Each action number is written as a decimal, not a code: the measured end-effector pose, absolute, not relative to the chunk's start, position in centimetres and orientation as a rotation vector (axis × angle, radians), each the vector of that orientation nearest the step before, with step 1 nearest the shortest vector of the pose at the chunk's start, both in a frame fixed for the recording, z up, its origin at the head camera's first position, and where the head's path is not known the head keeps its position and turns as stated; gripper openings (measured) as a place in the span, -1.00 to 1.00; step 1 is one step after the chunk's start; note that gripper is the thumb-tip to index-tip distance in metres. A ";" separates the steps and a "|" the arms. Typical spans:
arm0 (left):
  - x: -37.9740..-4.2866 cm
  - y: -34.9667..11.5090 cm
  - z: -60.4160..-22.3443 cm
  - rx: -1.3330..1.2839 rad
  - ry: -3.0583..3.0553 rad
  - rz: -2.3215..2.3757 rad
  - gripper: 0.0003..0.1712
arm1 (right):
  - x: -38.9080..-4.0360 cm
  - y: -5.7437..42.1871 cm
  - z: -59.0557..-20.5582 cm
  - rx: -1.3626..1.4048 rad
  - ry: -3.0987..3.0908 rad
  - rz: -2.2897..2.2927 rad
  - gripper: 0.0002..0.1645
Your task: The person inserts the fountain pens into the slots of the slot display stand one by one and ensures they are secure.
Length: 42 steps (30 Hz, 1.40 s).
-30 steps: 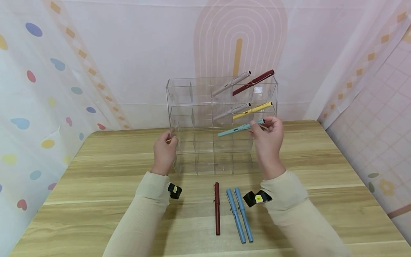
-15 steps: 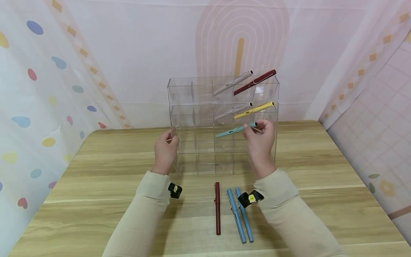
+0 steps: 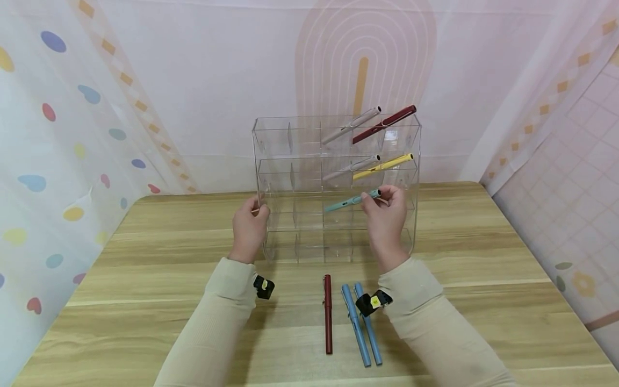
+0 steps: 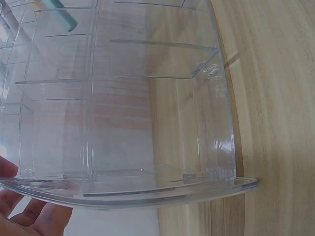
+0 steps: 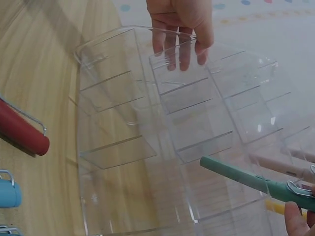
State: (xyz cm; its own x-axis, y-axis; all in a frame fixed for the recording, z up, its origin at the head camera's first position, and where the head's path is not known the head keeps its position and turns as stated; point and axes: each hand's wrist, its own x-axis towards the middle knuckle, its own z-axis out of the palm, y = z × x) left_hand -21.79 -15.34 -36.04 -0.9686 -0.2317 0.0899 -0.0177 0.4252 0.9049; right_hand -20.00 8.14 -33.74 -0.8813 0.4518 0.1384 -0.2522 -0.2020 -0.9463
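Note:
A clear acrylic pen rack [image 3: 280, 172] with stepped tiers and dividers stands on the table. My left hand [image 3: 248, 228] grips its left side panel [image 4: 147, 199], thumb on one face and fingers on the other. My right hand [image 3: 387, 223] pinches a teal pen [image 3: 348, 203] near its clip end, between thumb and fingers. The pen slants down to the left, its free end overlapping the third tier from the top, just right of the middle divider. Above it, a pale pen [image 3: 350, 167] and a yellow pen [image 3: 383, 166] lean in the second tier.
The top tier holds another pale pen [image 3: 352, 127] and a dark red pen [image 3: 384, 124]. On the wooden table [image 3: 145, 301] in front of the rack lie a red pen [image 3: 328, 317] and two blue pens [image 3: 358, 330]. A patterned curtain [image 3: 217, 64] hangs behind.
My right hand has moved left and slightly down with the teal pen, bringing its free end lower against the third tier. The left hand has stayed on the rack's side.

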 end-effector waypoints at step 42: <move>-21.8 -15.3 -36.1 0.247 -2.471 -1.604 -0.57 | -16.9 10.4 -35.7 -0.176 -1.821 2.081 -0.62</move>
State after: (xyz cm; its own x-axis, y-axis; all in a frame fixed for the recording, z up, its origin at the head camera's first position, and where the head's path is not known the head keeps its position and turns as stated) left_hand -21.81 -15.29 -36.12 -0.9690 -0.2384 0.0644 -0.0382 0.4022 0.9147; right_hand -16.86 10.44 -35.65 -0.9243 0.3527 0.1462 -0.1916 -0.0974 -0.9766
